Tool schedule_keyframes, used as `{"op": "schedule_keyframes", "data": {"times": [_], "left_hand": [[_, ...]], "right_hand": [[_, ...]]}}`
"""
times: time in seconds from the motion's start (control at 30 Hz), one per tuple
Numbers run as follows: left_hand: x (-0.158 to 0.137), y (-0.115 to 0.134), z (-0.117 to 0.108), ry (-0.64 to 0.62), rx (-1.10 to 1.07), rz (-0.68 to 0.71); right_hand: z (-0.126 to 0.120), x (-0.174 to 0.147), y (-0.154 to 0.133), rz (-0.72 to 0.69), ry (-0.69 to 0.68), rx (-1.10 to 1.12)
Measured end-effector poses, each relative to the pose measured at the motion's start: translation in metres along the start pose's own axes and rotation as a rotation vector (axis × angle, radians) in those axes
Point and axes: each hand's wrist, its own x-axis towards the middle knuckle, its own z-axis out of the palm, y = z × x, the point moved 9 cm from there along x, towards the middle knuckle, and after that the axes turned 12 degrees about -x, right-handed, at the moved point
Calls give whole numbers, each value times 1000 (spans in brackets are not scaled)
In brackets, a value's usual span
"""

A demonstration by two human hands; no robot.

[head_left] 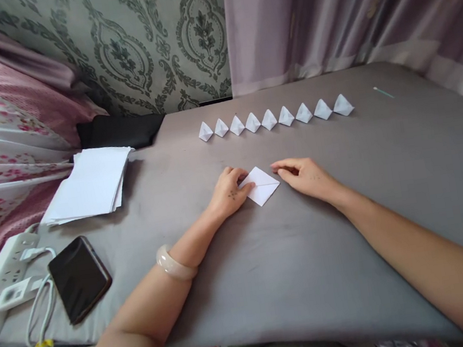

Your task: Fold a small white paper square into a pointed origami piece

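A square of folded white paper lies diamond-wise on the grey tabletop, a crease line running across its middle. My left hand grips its left corner, thumb on top and fingers at the far edge. Just off the right corner is my right hand, thumb and fingers a little apart with nothing visible between them. Beyond both hands, several small folded white paper shapes with pointed tops stand in a row.
At the left is a stack of white paper beside a black cloth or bag. Nearer me are a phone and a white power strip with cables. A thin stick lies at the far right.
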Motion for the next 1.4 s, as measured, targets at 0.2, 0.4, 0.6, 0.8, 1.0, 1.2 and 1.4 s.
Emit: {"op": "schedule_keyframes", "data": {"times": [0.2, 0.4, 0.6, 0.8, 1.0, 1.2, 1.4], "left_hand": [[-2, -8, -1, 46, -359, -70], [-4, 3, 0, 75, -1020, -95], [-9, 14, 9, 38, -1226, -119], [-16, 17, 18, -60, -1086, -175], [-17, 17, 14, -54, -948, -207], [-12, 6, 3, 75, -1100, -204], [-14, 15, 4, 28, -978, -127]], "right_hand": [[10, -5, -14, -207, -9, -150], [8, -8, -12, -46, -39, 300], [17, -18, -21, 94, -70, 876], [-3, -21, -28, 26, 21, 521], [-15, -22, -36, -72, 19, 366], [-7, -16, -27, -38, -19, 623], [-6, -16, -27, -83, 26, 474]]}}
